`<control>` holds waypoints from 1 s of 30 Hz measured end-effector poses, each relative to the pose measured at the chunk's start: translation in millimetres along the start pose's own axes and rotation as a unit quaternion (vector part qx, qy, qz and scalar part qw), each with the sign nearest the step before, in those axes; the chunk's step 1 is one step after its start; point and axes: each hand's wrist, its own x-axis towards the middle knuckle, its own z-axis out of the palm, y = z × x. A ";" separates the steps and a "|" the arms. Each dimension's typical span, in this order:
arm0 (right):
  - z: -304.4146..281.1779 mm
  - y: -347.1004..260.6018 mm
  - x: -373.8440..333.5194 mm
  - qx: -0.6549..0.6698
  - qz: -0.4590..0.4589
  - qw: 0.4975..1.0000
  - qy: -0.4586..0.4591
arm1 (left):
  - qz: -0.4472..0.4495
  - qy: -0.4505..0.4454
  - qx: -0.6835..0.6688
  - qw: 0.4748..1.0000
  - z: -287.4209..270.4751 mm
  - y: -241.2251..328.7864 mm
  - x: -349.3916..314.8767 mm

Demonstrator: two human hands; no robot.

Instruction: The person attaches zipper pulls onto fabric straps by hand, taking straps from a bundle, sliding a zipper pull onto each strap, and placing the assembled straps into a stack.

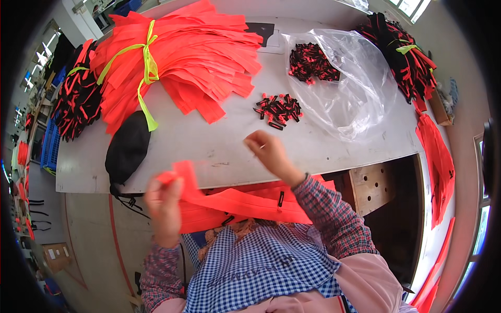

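Observation:
My left hand (165,203) is closed on the end of a bright red-orange fabric strip (190,182), raised at the table's front edge. More red-orange strips (245,204) lie across my lap, with small black tabs (281,199) on them. Over the table, my right hand (271,154) has its fingertips pinched together; whether something tiny is between them I cannot make out. Just beyond it sits a loose pile of small black-and-red tabs (279,109). A clear plastic bag (355,99) holds a bigger heap of such tabs (313,61).
A large bundle of red-orange strips (193,57), tied with a yellow band (150,65), covers the table's back left. A black cloth pouch (128,148) rests at the left front. Black-and-red bundles lie at far left (78,99) and far right (402,57). An open wooden compartment (373,188) is below right.

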 end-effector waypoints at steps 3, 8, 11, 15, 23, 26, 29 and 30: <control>-29.9 44.6 29.3 -0.102 -0.035 0.989 0.099 | 0.045 0.066 -0.086 0.993 -49.5 16.6 11.3; -38.3 59.4 49.5 -0.298 0.018 0.950 0.093 | 0.132 0.156 0.005 0.979 -72.5 48.8 16.9; -31.7 57.5 56.4 -0.340 0.041 0.935 0.087 | 0.110 0.107 0.152 0.976 -49.0 45.1 10.6; -31.2 63.3 58.8 -0.341 0.040 0.934 0.098 | 0.047 0.004 0.270 0.962 -18.2 13.8 -1.6; -31.2 63.5 42.5 -0.339 -0.095 0.931 0.093 | 0.131 -0.093 0.346 0.924 20.0 16.5 -3.0; -36.6 62.4 42.5 -0.342 -0.075 0.935 0.056 | 0.135 -0.102 0.348 0.922 22.8 16.5 -2.5; -44.5 61.9 44.1 -0.336 -0.028 0.941 0.017 | 0.121 -0.111 0.349 0.923 28.2 18.0 -3.2; -47.6 61.6 41.9 -0.336 -0.027 0.941 0.019 | 0.108 -0.115 0.346 0.925 29.5 16.8 -3.1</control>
